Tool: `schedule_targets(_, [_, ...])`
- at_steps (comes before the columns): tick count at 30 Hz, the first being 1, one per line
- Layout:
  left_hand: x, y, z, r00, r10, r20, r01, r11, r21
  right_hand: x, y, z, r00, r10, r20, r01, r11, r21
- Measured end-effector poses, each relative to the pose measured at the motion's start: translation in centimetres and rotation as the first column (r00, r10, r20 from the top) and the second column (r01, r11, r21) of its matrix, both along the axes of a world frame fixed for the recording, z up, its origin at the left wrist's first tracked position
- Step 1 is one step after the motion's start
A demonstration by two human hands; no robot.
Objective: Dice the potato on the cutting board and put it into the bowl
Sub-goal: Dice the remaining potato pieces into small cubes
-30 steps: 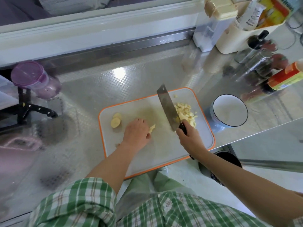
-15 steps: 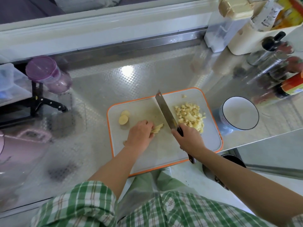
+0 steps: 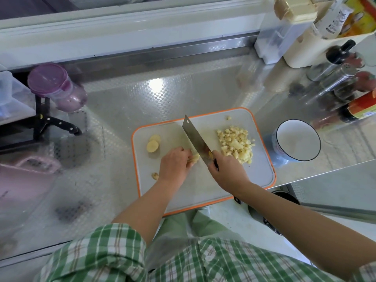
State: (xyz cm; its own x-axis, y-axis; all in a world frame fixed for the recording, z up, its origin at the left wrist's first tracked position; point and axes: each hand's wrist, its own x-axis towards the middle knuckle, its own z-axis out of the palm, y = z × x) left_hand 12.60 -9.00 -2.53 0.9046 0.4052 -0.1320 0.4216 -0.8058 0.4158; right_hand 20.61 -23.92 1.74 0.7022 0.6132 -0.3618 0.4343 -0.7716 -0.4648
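Since a second ago the cleaver (image 3: pixel 194 137) has swung from the diced pile (image 3: pixel 236 143) to the potato strips (image 3: pixel 195 158), which my left hand (image 3: pixel 175 163) pins with curled fingers on the cutting board (image 3: pixel 203 186). My right hand (image 3: pixel 227 171) grips the handle. Dicing is midway; slices (image 3: pixel 153 145) wait and the bowl (image 3: pixel 298 139) holds nothing. Next I chop down, fingertips tucked clear.

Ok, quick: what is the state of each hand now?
Left hand: fingers curled on the potato piece, holding it on the cutting board.
Right hand: gripping the cleaver by its handle.
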Motion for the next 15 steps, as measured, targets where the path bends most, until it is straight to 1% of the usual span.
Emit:
schedule_targets(4, [0.2, -0.1, -0.1, 0.999, 0.039, -0.009, -0.039, 0.998, -0.039, -0.5, 0.2, -0.9, 1.000, 0.003, 0.029, -0.002, 1.000, -0.030])
schedule_targets(8, [0.2, -0.1, 0.0, 0.999, 0.049, -0.005, -0.049, 0.998, -0.035, -1.2, 0.2, -1.7, 0.996, 0.026, 0.091, -0.021, 0.999, -0.050])
schedule_targets(15, [-0.2, 0.1, 0.1, 1.000, 0.023, -0.015, -0.023, 0.999, -0.033, -0.5, 0.5, -1.0, 1.000, -0.018, 0.018, 0.017, 0.998, 0.055])
